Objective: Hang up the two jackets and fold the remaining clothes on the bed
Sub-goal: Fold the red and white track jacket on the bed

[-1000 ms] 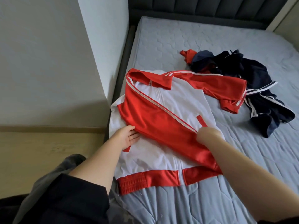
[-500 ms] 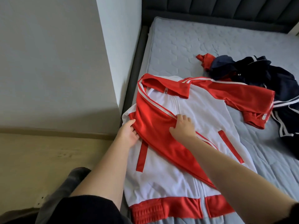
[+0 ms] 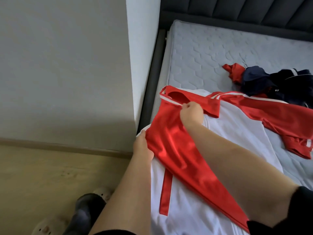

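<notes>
Your right hand [image 3: 191,114] pinches the jacket [image 3: 237,141] by the collar; left hand [image 3: 143,148] holds its side, prob. to lift it flat.

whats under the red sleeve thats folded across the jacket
The red sleeve lies across the white front of the jacket, with a red pocket stripe poking out below. The zipper beneath is mostly covered. Both hands, left and right, grip it.

Red-and-white jacket [image 3: 237,133] flat on the bed's [image 3: 211,53] near corner, one sleeve folded across; dark clothes [image 3: 277,83] heaped beyond.
</notes>
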